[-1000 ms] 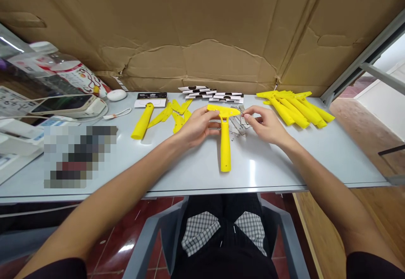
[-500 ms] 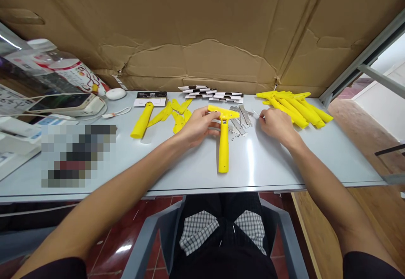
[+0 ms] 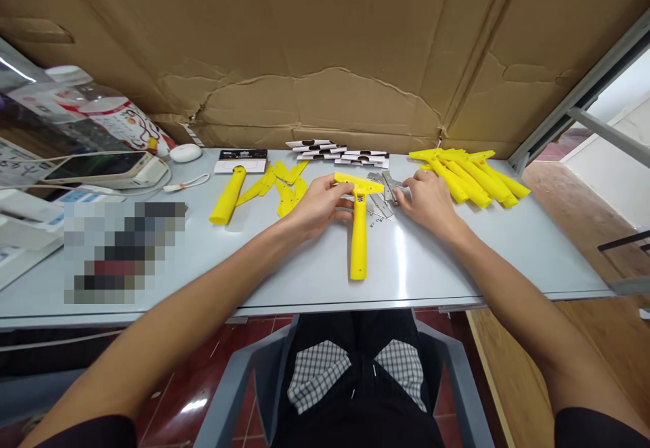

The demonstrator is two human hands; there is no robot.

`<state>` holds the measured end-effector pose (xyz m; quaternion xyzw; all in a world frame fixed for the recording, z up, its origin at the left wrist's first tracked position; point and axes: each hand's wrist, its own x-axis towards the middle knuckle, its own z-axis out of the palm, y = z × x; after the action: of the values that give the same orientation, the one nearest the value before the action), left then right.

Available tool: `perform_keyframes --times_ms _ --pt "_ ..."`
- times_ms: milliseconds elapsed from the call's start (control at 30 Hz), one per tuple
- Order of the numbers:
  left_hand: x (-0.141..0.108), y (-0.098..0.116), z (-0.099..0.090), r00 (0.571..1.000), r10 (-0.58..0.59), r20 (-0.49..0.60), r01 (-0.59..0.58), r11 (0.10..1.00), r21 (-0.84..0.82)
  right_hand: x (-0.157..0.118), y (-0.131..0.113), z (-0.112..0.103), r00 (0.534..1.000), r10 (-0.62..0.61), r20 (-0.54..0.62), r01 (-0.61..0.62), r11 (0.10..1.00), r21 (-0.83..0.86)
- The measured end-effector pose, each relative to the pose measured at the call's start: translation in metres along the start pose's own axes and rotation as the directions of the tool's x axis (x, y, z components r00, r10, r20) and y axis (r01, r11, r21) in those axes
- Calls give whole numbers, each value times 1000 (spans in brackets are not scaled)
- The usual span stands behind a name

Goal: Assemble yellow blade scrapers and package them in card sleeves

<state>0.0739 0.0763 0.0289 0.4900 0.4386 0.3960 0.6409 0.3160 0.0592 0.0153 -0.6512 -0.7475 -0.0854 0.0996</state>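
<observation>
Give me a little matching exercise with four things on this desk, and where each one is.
1. Yellow scraper
2. Metal strips
3. White mouse
4. Pile of yellow handles

A. By the right hand's fingers
B. At the desk's back, right of both hands
C. In the left hand
D. Near the bottle

Pairs: 1-C, 2-A, 3-D, 4-B

Pixelation hides an object [image 3: 124,252], and whether the right hand [image 3: 426,201] grips anything is unclear
</observation>
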Motion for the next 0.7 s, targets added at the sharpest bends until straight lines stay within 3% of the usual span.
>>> perform_keyframes --times_ms 233,400,500,600,700 --pt "-1 0 0 1000 4 17 -4 1000 -1 2 -3 9 997 17 78 -22 998 64" --pt "1 -2 -2 1000 11 18 -11 1000 0 3 8 3 998 50 41 -55 991 126" --pt "1 -2 -3 1000 13 21 -13 1000 0 4 11 -2 997 64 -51 -48 961 273" --pt "0 -1 -3 1000 15 27 -15 1000 6 5 12 -7 986 105 -128 -16 832 555" --pt "0 0 -2 1000 20 23 -21 1000 18 5 9 -12 981 134 -138 31 598 801"
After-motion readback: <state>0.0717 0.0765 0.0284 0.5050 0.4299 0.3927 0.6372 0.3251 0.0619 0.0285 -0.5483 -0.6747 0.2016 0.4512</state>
